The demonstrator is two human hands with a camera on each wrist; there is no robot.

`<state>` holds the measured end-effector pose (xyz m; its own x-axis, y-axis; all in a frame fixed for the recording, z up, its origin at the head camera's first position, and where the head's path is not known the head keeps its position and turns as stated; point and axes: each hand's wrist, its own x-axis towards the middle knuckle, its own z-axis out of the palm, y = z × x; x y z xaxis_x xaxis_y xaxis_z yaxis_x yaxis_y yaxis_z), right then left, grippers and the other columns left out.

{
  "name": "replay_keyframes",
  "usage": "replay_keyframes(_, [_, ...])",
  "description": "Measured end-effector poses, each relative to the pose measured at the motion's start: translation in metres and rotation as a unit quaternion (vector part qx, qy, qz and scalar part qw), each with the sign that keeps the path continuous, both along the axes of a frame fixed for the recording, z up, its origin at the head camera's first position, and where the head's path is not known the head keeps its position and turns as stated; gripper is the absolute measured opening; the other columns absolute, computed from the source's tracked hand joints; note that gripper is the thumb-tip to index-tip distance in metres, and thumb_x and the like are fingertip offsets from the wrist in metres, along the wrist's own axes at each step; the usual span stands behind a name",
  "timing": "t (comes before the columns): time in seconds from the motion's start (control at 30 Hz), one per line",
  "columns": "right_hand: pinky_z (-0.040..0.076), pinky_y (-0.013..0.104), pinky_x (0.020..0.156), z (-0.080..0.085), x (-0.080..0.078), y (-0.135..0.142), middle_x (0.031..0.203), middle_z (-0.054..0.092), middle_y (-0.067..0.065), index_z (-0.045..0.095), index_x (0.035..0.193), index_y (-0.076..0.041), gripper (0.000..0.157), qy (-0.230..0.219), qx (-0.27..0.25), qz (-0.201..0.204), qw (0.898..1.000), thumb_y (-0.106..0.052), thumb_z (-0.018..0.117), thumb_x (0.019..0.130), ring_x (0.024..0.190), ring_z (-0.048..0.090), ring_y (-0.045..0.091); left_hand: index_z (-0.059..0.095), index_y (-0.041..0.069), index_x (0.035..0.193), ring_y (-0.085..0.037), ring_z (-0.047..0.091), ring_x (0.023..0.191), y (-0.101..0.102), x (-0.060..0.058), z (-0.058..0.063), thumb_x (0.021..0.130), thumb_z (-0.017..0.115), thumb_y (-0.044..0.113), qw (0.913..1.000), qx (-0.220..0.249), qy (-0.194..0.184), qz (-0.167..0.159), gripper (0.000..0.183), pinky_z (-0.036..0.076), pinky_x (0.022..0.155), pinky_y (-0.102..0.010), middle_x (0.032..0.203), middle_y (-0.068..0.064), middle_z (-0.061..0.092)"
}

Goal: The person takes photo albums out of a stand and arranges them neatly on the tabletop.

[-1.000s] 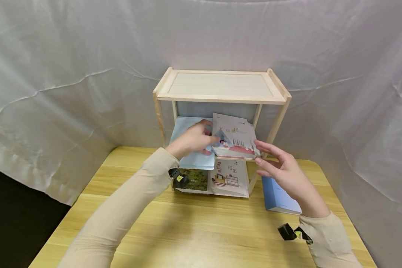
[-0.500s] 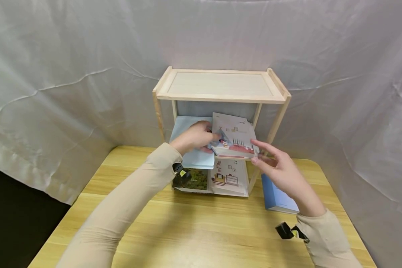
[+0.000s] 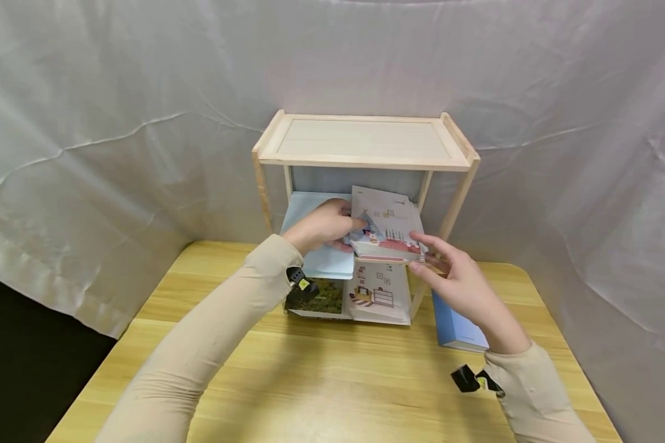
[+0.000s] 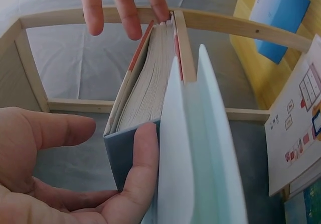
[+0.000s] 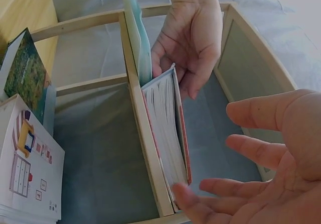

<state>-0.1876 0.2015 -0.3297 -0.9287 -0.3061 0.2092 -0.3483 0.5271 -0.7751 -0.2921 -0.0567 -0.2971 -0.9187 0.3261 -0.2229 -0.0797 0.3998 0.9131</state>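
As two hands flank it, an illustrated hardcover book (image 3: 389,209) lies mid-rack

At centre frame in the wooden rack (image 3: 366,141), its spine, running front to back, touches the left hand's (image 3: 328,223) loosely parted fingers. The right hand (image 3: 460,283), fingers wide, is at its lower-right corner; contact unclear. The blue book's (image 3: 455,326) print, right of centre, is illegible.

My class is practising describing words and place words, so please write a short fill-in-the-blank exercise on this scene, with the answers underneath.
1. The book on the table, outside the rack, is ____ in colour.
2. The tent book is on the rack's ____ shelf.
3. The green book is on a ____ level than the tent book.
4. The hand nearer the table's book is the person's ____ one.

Missing words: blue; middle; lower; right.
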Motion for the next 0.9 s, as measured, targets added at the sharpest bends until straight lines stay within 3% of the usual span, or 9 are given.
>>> replay_keyframes(0.17, [0.053, 0.060, 0.109, -0.0006, -0.0007, -0.0021, 0.167, 0.045, 0.022, 0.046, 0.162, -0.008, 0.056, 0.005, -0.003, -0.006, 1.000, -0.018, 0.063, 0.110, 0.144, 0.054, 0.050, 0.047, 0.005, 0.158, -0.021, 0.069, 0.098, -0.0028, -0.0004, -0.0009, 0.106, 0.067, 0.017, 0.9997, 0.024, -0.006, 0.000, 0.057, 0.068, 0.081, -0.036, 0.124, -0.015, 0.069])
replay_keyframes(0.33, [0.056, 0.056, 0.105, -0.0018, 0.0001, -0.0027, 0.164, 0.049, 0.024, 0.048, 0.161, -0.009, 0.054, 0.002, -0.013, -0.016, 1.000, -0.019, 0.063, 0.110, 0.141, 0.057, 0.050, 0.059, 0.003, 0.147, -0.019, 0.070, 0.090, -0.0035, 0.0010, -0.0024, 0.107, 0.065, 0.017, 0.9994, 0.032, 0.003, 0.010, 0.043, 0.069, 0.080, -0.036, 0.111, -0.013, 0.072])
replay_keyframes(0.43, [0.060, 0.036, 0.099, -0.0026, 0.0002, -0.0017, 0.160, 0.054, 0.024, 0.050, 0.159, -0.008, 0.053, 0.005, -0.020, -0.021, 1.000, -0.020, 0.064, 0.110, 0.138, 0.061, 0.048, 0.067, 0.003, 0.135, -0.017, 0.069, 0.087, -0.0015, 0.0017, -0.0032, 0.107, 0.065, 0.018, 0.9993, 0.034, 0.011, 0.013, 0.032, 0.068, 0.079, -0.035, 0.104, -0.010, 0.072])
replay_keyframes(0.57, [0.053, 0.010, 0.090, -0.0033, 0.0011, 0.0007, 0.156, 0.057, 0.025, 0.052, 0.158, -0.007, 0.051, 0.005, -0.038, -0.026, 0.999, -0.018, 0.064, 0.109, 0.137, 0.062, 0.046, 0.070, 0.004, 0.123, -0.014, 0.065, 0.082, 0.0041, 0.0027, -0.0028, 0.107, 0.065, 0.018, 0.9993, 0.032, 0.020, 0.006, 0.022, 0.067, 0.073, -0.032, 0.094, -0.005, 0.067])
replay_keyframes(0.77, [0.053, 0.007, 0.090, -0.0055, 0.0024, -0.0021, 0.152, 0.062, 0.023, 0.055, 0.155, -0.004, 0.048, 0.004, -0.054, -0.039, 0.998, -0.016, 0.065, 0.109, 0.132, 0.065, 0.040, 0.061, 0.002, 0.143, -0.015, 0.059, 0.087, 0.0044, 0.0070, 0.0007, 0.107, 0.066, 0.019, 0.9996, 0.024, 0.012, 0.007, 0.040, 0.066, 0.074, -0.030, 0.101, -0.006, 0.061])
replay_keyframes(0.9, [0.054, 0.008, 0.089, -0.0071, 0.0022, -0.0028, 0.148, 0.065, 0.023, 0.057, 0.154, -0.005, 0.047, 0.006, -0.056, -0.048, 0.997, -0.017, 0.065, 0.109, 0.124, 0.071, 0.023, 0.047, 0.001, 0.158, -0.015, 0.058, 0.091, 0.0049, 0.0091, 0.0027, 0.107, 0.065, 0.018, 0.9995, 0.033, 0.000, 0.004, 0.057, 0.067, 0.081, -0.031, 0.114, -0.009, 0.059])
